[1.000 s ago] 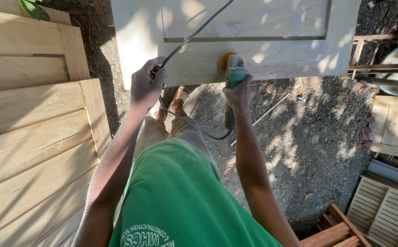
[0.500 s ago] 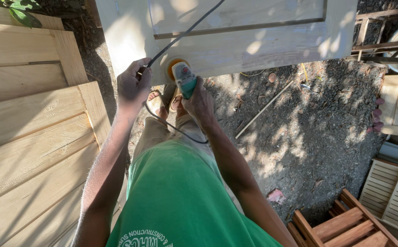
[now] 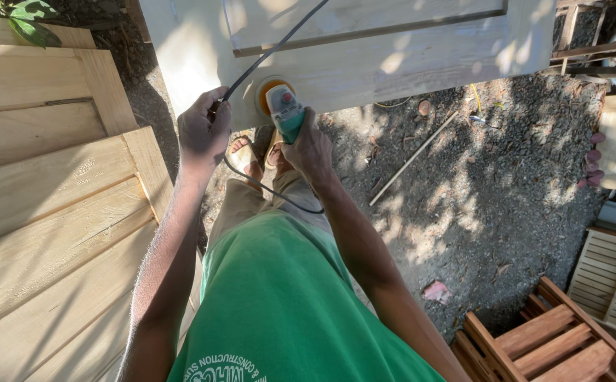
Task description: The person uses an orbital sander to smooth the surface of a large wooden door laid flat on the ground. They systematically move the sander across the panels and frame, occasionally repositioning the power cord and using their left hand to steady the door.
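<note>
Head view: right hand [image 3: 309, 150] grips sander [image 3: 284, 111], long axis pointing away toward door [image 3: 421, 56]; left hand [image 3: 203, 131] holds cord [image 3: 269, 53].

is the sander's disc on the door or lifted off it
On it: the sander, held in the right hand, has its orange disc flat against the pale door.

Dark gravelly ground [image 3: 506, 163] lies dappled with sunlight and shadow. Pale wooden door panels [image 3: 46, 205] fill nine o'clock. A reddish slatted frame [image 3: 548, 343] sits at five o'clock, a white louvred panel [image 3: 615, 272] at four o'clock. Green leaves [image 3: 28, 15] show at eleven o'clock.
</note>
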